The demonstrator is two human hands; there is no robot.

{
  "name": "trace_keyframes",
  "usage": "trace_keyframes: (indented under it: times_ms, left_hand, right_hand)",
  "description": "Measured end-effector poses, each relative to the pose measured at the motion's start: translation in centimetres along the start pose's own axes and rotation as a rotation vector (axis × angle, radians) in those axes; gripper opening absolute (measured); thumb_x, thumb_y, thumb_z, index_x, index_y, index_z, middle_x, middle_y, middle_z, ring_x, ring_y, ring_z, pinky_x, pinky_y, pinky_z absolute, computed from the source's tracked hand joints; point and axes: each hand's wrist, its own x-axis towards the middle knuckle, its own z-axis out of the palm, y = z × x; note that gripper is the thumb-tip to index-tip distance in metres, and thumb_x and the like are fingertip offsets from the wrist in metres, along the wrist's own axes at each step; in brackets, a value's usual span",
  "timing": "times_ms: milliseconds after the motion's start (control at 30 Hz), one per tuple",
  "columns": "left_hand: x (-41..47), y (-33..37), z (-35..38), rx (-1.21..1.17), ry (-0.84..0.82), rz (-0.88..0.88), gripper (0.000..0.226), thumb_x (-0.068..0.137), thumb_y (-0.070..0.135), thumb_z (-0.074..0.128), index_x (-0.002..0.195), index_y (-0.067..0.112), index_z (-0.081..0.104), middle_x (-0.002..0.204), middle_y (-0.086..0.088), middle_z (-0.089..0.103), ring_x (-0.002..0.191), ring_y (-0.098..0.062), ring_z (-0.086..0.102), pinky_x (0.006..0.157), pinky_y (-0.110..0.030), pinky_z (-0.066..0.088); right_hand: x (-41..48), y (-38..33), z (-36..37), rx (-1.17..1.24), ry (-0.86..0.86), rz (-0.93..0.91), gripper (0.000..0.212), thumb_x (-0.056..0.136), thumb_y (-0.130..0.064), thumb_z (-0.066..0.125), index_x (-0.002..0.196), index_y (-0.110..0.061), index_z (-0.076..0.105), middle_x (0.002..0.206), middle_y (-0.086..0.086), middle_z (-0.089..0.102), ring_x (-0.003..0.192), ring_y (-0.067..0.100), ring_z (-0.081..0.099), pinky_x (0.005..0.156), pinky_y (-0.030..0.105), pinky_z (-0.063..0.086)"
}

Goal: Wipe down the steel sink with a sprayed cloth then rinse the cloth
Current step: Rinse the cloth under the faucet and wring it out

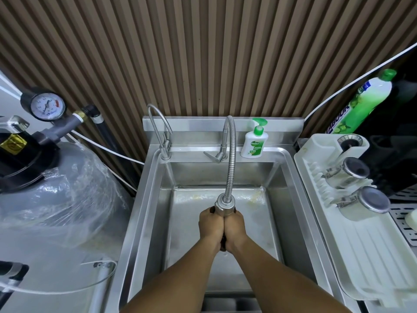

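Note:
The steel sink fills the middle of the view, its floor wet and faintly stained near the back. A flexible steel faucet arcs from the back ledge down to its spray head, just above my hands. My left hand and my right hand are pressed together over the basin, right under the spray head. Between them they squeeze a dark cloth, of which only thin slivers show. I cannot tell if water is running.
A small gooseneck tap and a Dettol pump bottle stand on the back ledge. A white drying rack with steel cups lies to the right, a green dish-soap bottle behind it. A plastic-wrapped tank with a gauge stands left.

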Motion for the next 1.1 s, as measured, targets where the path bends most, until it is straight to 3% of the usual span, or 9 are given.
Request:
trace_keyframes:
  times_ms: [167, 333, 433, 567, 700, 800, 933, 1033, 1100]
  left_hand:
    - [0.3, -0.1, -0.1, 0.098, -0.016, 0.009, 0.026, 0.077, 0.026, 0.067, 0.078, -0.001, 0.068, 0.073, -0.016, 0.073, 0.068, -0.031, 0.07, 0.058, -0.036, 0.055]
    - [0.8, -0.6, -0.3, 0.131, -0.001, -0.015, 0.033, 0.081, 0.023, 0.067, 0.083, -0.01, 0.063, 0.064, -0.015, 0.067, 0.056, -0.023, 0.06, 0.052, -0.031, 0.048]
    - [0.6, -0.3, -0.6, 0.105, -0.082, -0.042, 0.032, 0.086, 0.025, 0.065, 0.088, -0.007, 0.066, 0.077, -0.021, 0.072, 0.067, -0.028, 0.069, 0.059, -0.035, 0.054]
    - [2.3, 2.3, -2.2, 0.062, -0.252, -0.127, 0.052, 0.098, 0.059, 0.047, 0.103, 0.013, 0.071, 0.097, -0.009, 0.076, 0.093, -0.024, 0.07, 0.077, -0.036, 0.052]
    - [6.5, 7.2, -2.5, 0.133, -0.227, -0.038, 0.038, 0.102, 0.052, 0.042, 0.126, 0.025, 0.053, 0.126, -0.002, 0.06, 0.109, -0.021, 0.059, 0.088, -0.04, 0.048]
    - [8.3, 11.8, -1.0, 0.079, -0.255, -0.003, 0.023, 0.1, 0.033, 0.052, 0.121, 0.022, 0.055, 0.123, 0.0, 0.057, 0.111, -0.019, 0.055, 0.092, -0.044, 0.049]
    - [10.1, 15.4, 1.0, -0.016, -0.29, -0.081, 0.016, 0.093, 0.023, 0.057, 0.107, 0.018, 0.062, 0.119, -0.006, 0.057, 0.117, -0.02, 0.054, 0.097, -0.049, 0.047]
    - [10.5, 15.6, 1.3, -0.107, -0.246, -0.106, 0.005, 0.087, 0.021, 0.058, 0.089, 0.019, 0.062, 0.113, -0.007, 0.06, 0.115, -0.023, 0.057, 0.09, -0.044, 0.047]
    - [10.3, 14.8, 1.3, -0.036, -0.227, 0.009, 0.004, 0.077, 0.019, 0.06, 0.077, 0.021, 0.063, 0.113, -0.005, 0.063, 0.103, -0.02, 0.057, 0.078, -0.037, 0.044]
  right_hand:
    - [0.7, 0.2, -0.6, -0.108, 0.053, -0.015, 0.014, 0.086, -0.013, 0.059, 0.072, -0.012, 0.054, 0.062, 0.009, 0.051, 0.054, 0.023, 0.049, 0.05, 0.028, 0.039]
    - [1.6, 0.4, -0.8, -0.169, 0.069, 0.013, 0.018, 0.087, -0.012, 0.054, 0.07, -0.012, 0.047, 0.059, 0.007, 0.046, 0.046, 0.02, 0.044, 0.047, 0.026, 0.034]
    - [1.6, 0.4, -1.0, -0.155, 0.063, 0.019, 0.017, 0.09, -0.016, 0.057, 0.076, -0.008, 0.053, 0.064, 0.012, 0.053, 0.049, 0.024, 0.052, 0.045, 0.027, 0.039]
    - [1.6, 0.5, -1.8, -0.018, 0.017, 0.104, 0.035, 0.092, -0.04, 0.061, 0.096, -0.007, 0.07, 0.09, 0.017, 0.073, 0.078, 0.033, 0.068, 0.061, 0.036, 0.051]
    - [1.2, 0.5, -2.7, 0.092, -0.035, 0.188, 0.038, 0.094, -0.047, 0.063, 0.1, -0.011, 0.074, 0.078, 0.012, 0.071, 0.068, 0.028, 0.061, 0.06, 0.032, 0.048]
    - [0.7, 0.5, -2.4, 0.175, -0.107, 0.22, 0.053, 0.086, -0.048, 0.071, 0.118, -0.006, 0.07, 0.1, 0.016, 0.069, 0.083, 0.03, 0.063, 0.072, 0.037, 0.053]
    - [0.6, 0.5, -2.8, 0.174, -0.13, 0.222, 0.051, 0.092, -0.042, 0.066, 0.124, -0.002, 0.067, 0.111, 0.02, 0.07, 0.096, 0.032, 0.064, 0.084, 0.039, 0.054]
    - [0.2, 0.2, -3.2, 0.165, -0.147, 0.216, 0.048, 0.094, -0.041, 0.063, 0.123, -0.003, 0.068, 0.117, 0.019, 0.071, 0.096, 0.03, 0.067, 0.079, 0.036, 0.056]
    - [0.0, -0.1, -3.4, 0.159, -0.136, 0.204, 0.044, 0.095, -0.04, 0.062, 0.121, -0.005, 0.07, 0.114, 0.015, 0.073, 0.091, 0.026, 0.069, 0.072, 0.031, 0.056]
